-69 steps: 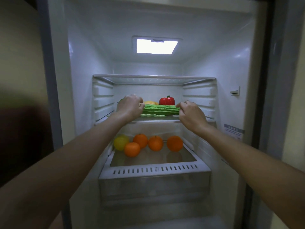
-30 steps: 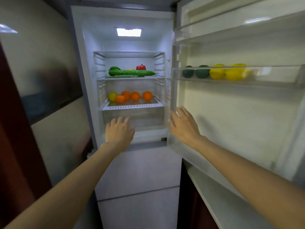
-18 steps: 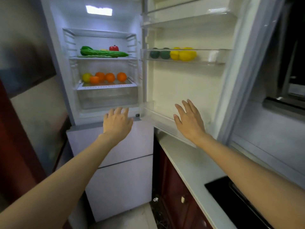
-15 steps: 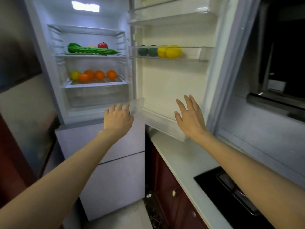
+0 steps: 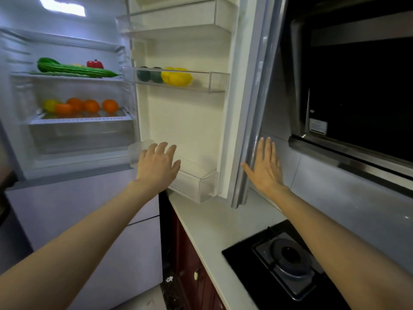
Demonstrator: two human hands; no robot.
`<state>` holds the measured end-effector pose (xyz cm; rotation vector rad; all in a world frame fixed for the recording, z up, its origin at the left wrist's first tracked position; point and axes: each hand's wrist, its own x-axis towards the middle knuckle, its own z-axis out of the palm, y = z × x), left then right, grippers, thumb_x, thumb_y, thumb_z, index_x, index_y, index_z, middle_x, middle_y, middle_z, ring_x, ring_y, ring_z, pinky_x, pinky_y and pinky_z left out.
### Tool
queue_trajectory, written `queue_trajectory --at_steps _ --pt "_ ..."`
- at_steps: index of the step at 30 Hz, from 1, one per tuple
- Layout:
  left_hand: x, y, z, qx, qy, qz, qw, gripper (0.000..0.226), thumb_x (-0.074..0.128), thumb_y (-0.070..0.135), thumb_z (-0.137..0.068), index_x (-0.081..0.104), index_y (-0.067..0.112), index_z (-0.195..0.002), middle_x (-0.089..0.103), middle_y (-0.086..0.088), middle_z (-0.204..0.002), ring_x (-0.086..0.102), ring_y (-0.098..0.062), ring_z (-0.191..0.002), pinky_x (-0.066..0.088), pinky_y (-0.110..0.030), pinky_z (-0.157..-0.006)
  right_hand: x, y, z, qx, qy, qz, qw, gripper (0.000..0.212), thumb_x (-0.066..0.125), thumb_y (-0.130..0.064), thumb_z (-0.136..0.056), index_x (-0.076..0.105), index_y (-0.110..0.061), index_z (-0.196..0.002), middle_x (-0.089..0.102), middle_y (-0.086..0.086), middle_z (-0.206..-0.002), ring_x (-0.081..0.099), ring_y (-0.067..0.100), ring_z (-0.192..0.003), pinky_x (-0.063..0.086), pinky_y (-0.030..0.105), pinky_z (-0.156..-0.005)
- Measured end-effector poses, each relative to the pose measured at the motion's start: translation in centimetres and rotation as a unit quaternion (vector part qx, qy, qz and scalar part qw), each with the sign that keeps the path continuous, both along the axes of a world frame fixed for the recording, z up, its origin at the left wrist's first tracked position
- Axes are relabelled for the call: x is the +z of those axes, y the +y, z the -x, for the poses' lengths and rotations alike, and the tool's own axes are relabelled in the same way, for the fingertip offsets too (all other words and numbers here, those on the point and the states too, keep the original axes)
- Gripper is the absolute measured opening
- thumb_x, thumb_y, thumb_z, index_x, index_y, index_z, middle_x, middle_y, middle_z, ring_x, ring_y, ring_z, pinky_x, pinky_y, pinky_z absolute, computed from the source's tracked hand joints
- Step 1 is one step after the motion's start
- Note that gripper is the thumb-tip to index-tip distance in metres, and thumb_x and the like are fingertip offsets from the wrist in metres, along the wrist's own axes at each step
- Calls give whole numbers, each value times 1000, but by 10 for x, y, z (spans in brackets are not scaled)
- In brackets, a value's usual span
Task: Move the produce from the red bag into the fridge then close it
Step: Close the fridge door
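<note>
Right hand [image 5: 264, 168] now past the door [image 5: 248, 104] edge, at its outer face, up from in front of the inner side half a second ago; fingers straight, spread, gripping nothing. Left hand [image 5: 157, 166] spread, empty, before the lower door bin [image 5: 196, 186]. Produce: gourd [image 5: 76, 69], pepper [image 5: 95, 64] on shelf; oranges [image 5: 86, 105] over drawer; lemons [image 5: 177, 76] in door bin. Fridge [image 5: 73, 166] open.

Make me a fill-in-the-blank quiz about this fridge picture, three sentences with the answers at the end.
1. The fridge door stands ____.
2. The oranges sit in the fridge one level ____ the red pepper.
3. The right hand reaches for the door's outer edge with its fingers ____, holding nothing.

Missing words: open; below; straight
</note>
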<state>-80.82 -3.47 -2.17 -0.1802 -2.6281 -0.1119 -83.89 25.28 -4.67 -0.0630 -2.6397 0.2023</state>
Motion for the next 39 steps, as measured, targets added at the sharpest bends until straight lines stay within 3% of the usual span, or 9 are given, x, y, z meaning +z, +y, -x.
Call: queue_trajectory --at_steps 7,13,19,24,26,30,32,36,39 --pt "-2 10 15 25 -13 5 1000 48 38 39 -96 38 16 -139 38 -7 -145 34 -31 -132 29 -45 -106 -2 8 34 81 -26 9 996 97 33 -68 -86 -27 -17 -142 -30 10 -152 -10 32 -144 13 52 -114" --pt "-6 7 19 35 -19 10 999 48 38 40 -96 38 17 -139 39 -7 -145 35 -31 -132 29 -48 -107 -9 8 35 145 0 49 988 105 42 -67 -82 -26 -16 -143 -37 12 -148 17 38 -140 32 45 -109" --pt "-15 -4 10 43 -12 14 999 49 39 40 -95 39 16 -138 40 -9 -144 36 -31 -130 29 -47 -106 -21 -4 17 206 30 32 978 103 35 -73 -80 -29 -20 -142 -41 9 -146 -2 34 -144 28 53 -111" --pt "-31 -29 -12 69 -22 15 997 49 42 39 -95 40 15 -137 41 -12 -142 35 -35 -131 30 -49 -105 -39 -27 -7 262 86 -8 961 88 34 -61 -90 -14 -15 -148 -34 11 -150 -6 34 -144 23 52 -113" --pt "-38 -42 -22 91 -26 15 995 48 43 39 -94 42 15 -136 42 -13 -142 36 -35 -130 32 -50 -103 -47 -41 -14 277 124 -13 953 76 37 -44 -97 -5 -9 -149 -23 16 -153 -9 33 -143 21 50 -115" --pt "-50 -69 -44 142 -41 6 989 50 43 40 -94 41 14 -136 40 -13 -142 36 -37 -129 31 -51 -103 -56 -76 -21 332 199 -37 921 66 42 -19 -98 2 -5 -148 -6 22 -153 2 39 -143 19 47 -115" --pt "-55 -82 -55 163 -39 -2 986 50 45 39 -93 42 12 -135 40 -15 -143 35 -38 -130 32 -52 -104 -58 -95 -22 371 226 -47 900 70 43 -20 -98 -5 -11 -148 -8 18 -154 5 39 -143 18 45 -115" --pt "-55 -104 -80 214 -28 -10 976 51 44 41 -93 42 13 -135 40 -14 -143 35 -37 -131 31 -53 -104 -58 -143 -29 453 233 -9 861 87 49 -34 -95 -21 -21 -145 -31 5 -151 -1 31 -145 17 43 -117" --pt "-54 -124 -101 254 -15 -15 967 51 45 40 -93 41 14 -137 39 -14 -144 34 -37 -132 30 -52 -104 -54 -182 -34 490 220 37 843 96 52 -45 -91 -26 -22 -143 -33 5 -150 -1 27 -145 17 43 -117"
